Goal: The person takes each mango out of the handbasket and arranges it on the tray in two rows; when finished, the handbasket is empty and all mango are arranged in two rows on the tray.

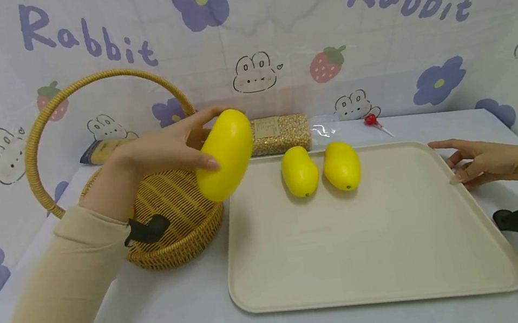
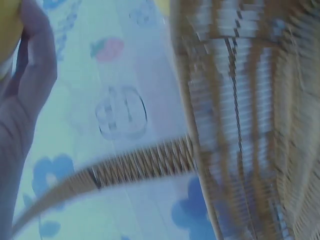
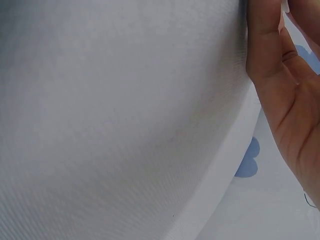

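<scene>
My left hand (image 1: 170, 146) grips a yellow mango (image 1: 226, 155), thumb on the near side, raised between the basket and the tray. A wicker basket (image 1: 177, 251) with a tall arched handle (image 1: 105, 75) stands below my left forearm. In the left wrist view, the basket's woven side (image 2: 225, 125) fills the right and the mango (image 2: 7, 30) shows at the upper left corner. Two more mangoes, one left (image 1: 300, 172) and one right (image 1: 341, 167), lie side by side on the beige tray (image 1: 373, 244). My right hand (image 1: 490, 161) holds the tray's right rim, thumb on it.
A clear bag of grain (image 1: 282, 134) lies behind the tray's back edge. To its right is a red lollipop (image 1: 371, 120). Another package (image 1: 107, 150) sits behind the basket. A patterned cloth (image 1: 290, 26) hangs behind the white-covered table (image 1: 172, 320).
</scene>
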`<state>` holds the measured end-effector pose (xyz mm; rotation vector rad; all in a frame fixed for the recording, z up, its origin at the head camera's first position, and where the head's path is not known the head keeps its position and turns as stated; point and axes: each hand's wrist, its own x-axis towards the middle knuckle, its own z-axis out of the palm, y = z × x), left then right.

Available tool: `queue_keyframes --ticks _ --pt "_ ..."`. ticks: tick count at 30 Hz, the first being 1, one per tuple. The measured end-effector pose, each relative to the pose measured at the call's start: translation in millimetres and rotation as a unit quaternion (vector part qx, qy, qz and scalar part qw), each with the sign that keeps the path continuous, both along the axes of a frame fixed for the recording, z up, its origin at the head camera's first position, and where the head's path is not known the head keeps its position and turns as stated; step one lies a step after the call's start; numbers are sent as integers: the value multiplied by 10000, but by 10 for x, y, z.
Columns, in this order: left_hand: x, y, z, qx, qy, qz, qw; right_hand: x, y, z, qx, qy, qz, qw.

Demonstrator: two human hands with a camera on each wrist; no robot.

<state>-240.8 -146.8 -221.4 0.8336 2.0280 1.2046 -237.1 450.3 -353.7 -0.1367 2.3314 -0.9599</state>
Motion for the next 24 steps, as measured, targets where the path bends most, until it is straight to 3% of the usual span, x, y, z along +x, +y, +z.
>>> queue_keyframes --ticks 4,9,16,24 --pt "55 219 -18 475 -115 271 9984 2 -2 -3 -6 7 -7 10000" --pt "128 502 -76 762 18 464 9960 2 -1 -4 44 10 -15 10000" --pt "229 805 -191 890 -234 745 9930 1 0 -4 48 -17 -15 10000" --pt "278 1084 -418 961 -364 1037 9893 1 4 -4 24 -22 7 10000"
